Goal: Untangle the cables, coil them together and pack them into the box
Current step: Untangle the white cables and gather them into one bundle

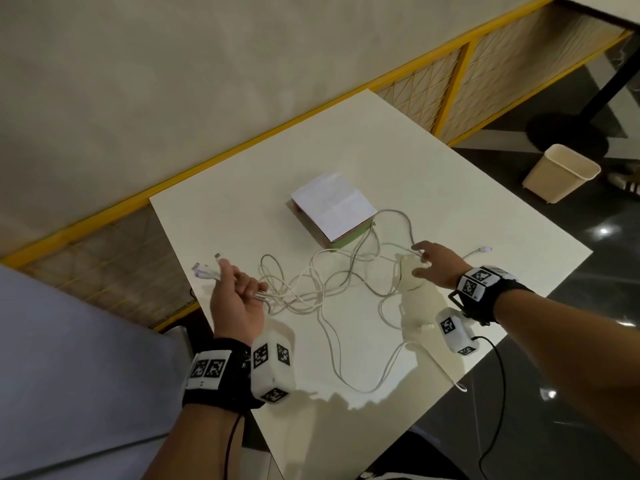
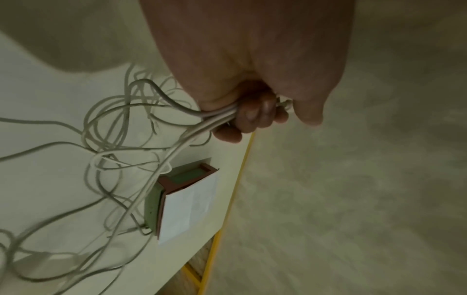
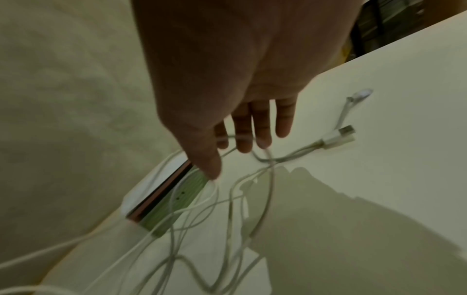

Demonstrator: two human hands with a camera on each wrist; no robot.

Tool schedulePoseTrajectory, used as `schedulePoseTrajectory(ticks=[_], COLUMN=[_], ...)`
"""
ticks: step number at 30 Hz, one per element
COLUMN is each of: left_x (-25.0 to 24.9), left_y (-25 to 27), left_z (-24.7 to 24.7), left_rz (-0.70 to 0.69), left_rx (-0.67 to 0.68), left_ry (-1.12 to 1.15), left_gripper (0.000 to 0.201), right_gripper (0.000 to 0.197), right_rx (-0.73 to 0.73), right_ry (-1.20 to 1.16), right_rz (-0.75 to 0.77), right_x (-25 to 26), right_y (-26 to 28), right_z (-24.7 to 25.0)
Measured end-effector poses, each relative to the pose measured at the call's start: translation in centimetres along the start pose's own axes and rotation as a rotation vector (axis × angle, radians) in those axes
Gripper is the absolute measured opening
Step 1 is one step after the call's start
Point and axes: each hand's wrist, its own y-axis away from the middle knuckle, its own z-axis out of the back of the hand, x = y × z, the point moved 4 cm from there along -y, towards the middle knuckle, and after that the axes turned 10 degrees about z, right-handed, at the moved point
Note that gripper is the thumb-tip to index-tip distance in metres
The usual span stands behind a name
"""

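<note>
Several white cables (image 1: 322, 285) lie tangled on the white table (image 1: 450, 202), in front of a small box (image 1: 332, 209) with green sides and a white sheet on top. My left hand (image 1: 239, 289) grips a bundle of cable ends, whose plugs (image 1: 207, 268) stick out past the fingers. The left wrist view shows the fist (image 2: 250, 113) closed round the strands, with the box (image 2: 182, 199) beyond. My right hand (image 1: 427, 263) hovers over the right side of the tangle with its fingers (image 3: 262, 127) straight and spread. Beside it lie a USB plug (image 3: 338, 137) and another plug (image 3: 359, 95).
One cable end (image 1: 460, 388) hangs over the table's near edge. A yellow-framed railing (image 1: 242, 150) runs along the table's far side. A beige bin (image 1: 561, 173) stands on the dark floor to the right, near a black pole base (image 1: 568, 133).
</note>
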Motion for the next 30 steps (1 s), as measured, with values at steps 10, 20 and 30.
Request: schedulePoseTrajectory(ticks=[10,20,30], left_x=[4.3,3.4,-2.7], left_y=[2.1,2.6,0.4], left_z=[-2.5,-0.7,0.4], left_rz=[0.096,0.138,-0.058], left_rx=[0.162,0.183,0.122], left_ry=[-0.052,-0.004,0.086], left_gripper=[0.033,0.019,0.027], right_gripper=[0.081,0.051,0.027], right_rx=[0.298,0.397,0.318], right_ry=[-0.073,-0.259,0.257], right_rz=[0.663,0.540,0.486], right_x=[19.1,21.4,18.4], right_y=[4.1,4.2,3.3], right_z=[-5.4,-8.2,-6.5])
